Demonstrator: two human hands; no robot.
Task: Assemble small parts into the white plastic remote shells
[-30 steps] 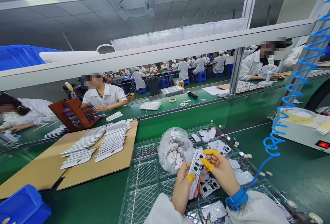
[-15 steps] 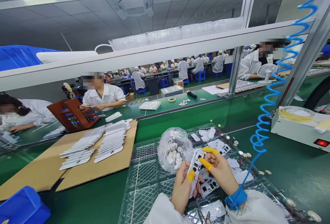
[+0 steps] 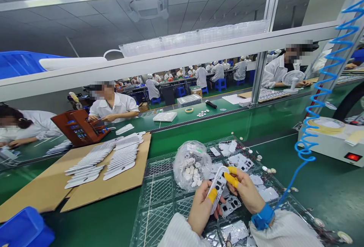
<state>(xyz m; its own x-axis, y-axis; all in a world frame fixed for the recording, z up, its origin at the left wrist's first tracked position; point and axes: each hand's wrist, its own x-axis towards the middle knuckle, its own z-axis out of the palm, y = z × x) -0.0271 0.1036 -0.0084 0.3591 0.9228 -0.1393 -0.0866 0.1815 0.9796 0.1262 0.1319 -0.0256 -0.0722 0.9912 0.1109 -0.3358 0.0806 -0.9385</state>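
My left hand (image 3: pixel 201 205), with a yellow finger cot on the thumb, is closed around a long white plastic casing (image 3: pixel 218 182) with round-ended outline and dark parts on a board inside. My right hand (image 3: pixel 247 192), with yellow cots on thumb and forefinger, pinches the casing's upper right end. A blue wrist strap (image 3: pixel 263 216) circles the right wrist. Beneath the hands, several circuit boards (image 3: pixel 231 205) with wires lie in a clear plastic tray (image 3: pixel 159 197). A clear bag (image 3: pixel 182 156) of small white pieces stands just left of the casing.
Stacked white flat casings (image 3: pixel 122 156) lie on cardboard (image 3: pixel 142 175) at left. A blue bin (image 3: pixel 25 228) is at the lower left. The coiled blue cord (image 3: pixel 309 125) hangs at right, before a white box (image 3: pixel 332 144) with a red switch. Co-workers sit across the bench.
My right thumb and forefinger have moved closer together at the casing's upper end. The right wrist has shifted slightly right, and the coiled cord has swung right.
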